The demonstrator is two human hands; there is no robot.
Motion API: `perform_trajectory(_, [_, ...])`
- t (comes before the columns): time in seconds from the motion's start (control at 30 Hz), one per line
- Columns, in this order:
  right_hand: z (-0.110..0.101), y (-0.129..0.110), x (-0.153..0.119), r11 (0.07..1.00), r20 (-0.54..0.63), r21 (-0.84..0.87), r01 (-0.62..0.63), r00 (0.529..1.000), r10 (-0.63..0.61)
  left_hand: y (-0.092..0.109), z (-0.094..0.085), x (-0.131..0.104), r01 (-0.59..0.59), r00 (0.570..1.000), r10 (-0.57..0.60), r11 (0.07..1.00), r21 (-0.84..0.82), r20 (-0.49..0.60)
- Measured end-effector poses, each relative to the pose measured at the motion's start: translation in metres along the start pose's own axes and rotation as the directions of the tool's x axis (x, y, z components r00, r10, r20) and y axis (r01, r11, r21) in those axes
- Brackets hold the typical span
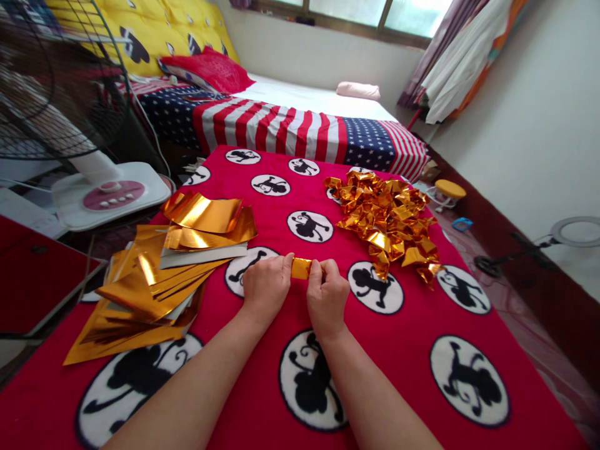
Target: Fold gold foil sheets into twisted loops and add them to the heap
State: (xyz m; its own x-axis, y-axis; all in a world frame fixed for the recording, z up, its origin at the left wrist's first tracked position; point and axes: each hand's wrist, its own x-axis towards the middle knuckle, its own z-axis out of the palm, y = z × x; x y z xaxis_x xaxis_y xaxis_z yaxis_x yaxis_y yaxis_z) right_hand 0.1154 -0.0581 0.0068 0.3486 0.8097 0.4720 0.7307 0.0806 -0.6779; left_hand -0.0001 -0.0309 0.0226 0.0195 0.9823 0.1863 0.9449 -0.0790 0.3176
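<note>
A small rolled piece of gold foil paper (300,269) is held level over the red cloth, one end in each hand. My left hand (267,280) closes on its left end, thumb on top. On the right end, my right hand (327,290) is closed the same way, its fingers curled under. To the left lies a loose stack of flat gold foil sheets (150,275), some showing white undersides. A heap of folded gold foil pieces (384,212) spreads over the cloth at the right.
The red cloth (375,362) with black figures in white circles covers the table. A fan (110,187) stands close by at the left. Behind the table is a bed with a flag-patterned cover (281,128). A yellow stool (450,189) is on the floor at the right.
</note>
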Motion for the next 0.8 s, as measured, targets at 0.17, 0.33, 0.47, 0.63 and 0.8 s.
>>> perform_trajectory(0.17, [-0.0005,-0.0005,-0.0001,1.0,-0.006,0.009,-0.006,1.0,0.006,0.0001,-0.0005,-0.0001,-0.002,1.0,0.002,1.0,-0.008,0.007])
perform_trajectory(0.33, [-0.0011,0.0016,0.0017,0.993,0.026,0.082,-0.082,0.996,0.08,-0.0013,-0.0027,-0.0002,0.014,1.0,-0.014,0.997,-0.071,0.005])
perform_trajectory(0.47, [-0.0023,0.0016,0.0052,0.976,0.048,0.17,-0.138,0.99,0.131,-0.0031,-0.0028,-0.0001,0.01,1.0,-0.012,0.99,-0.144,-0.019])
perform_trajectory(0.63, [-0.0036,0.0003,0.0065,0.941,0.061,0.291,-0.173,0.985,0.163,-0.0046,-0.002,0.0001,-0.021,0.998,0.011,0.989,-0.148,-0.069])
perform_trajectory(0.8, [-0.0011,0.0024,0.0051,0.955,0.029,0.258,-0.144,0.99,0.141,-0.0039,-0.0012,0.0,-0.041,0.995,0.029,0.99,-0.132,-0.094])
